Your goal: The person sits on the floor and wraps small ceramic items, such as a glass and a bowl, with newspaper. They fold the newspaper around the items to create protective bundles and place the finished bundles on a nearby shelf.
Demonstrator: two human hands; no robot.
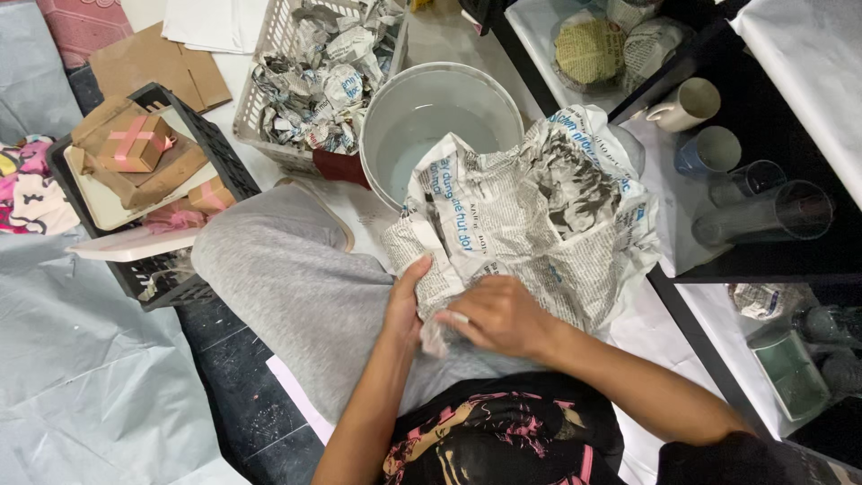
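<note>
A large crumpled sheet of newspaper lies over my lap and spreads toward a white bucket. My left hand grips the sheet's near left edge, thumb on top. My right hand presses on the same lower edge just beside it, fingers curled into the paper. Whatever the paper wraps is hidden beneath it. My grey trouser leg stretches out to the left.
A white basket of crumpled newspaper wads stands behind the bucket. A black crate with small cardboard boxes sits at the left. Cups and glasses stand on a dark shelf at the right, wrapped items above them.
</note>
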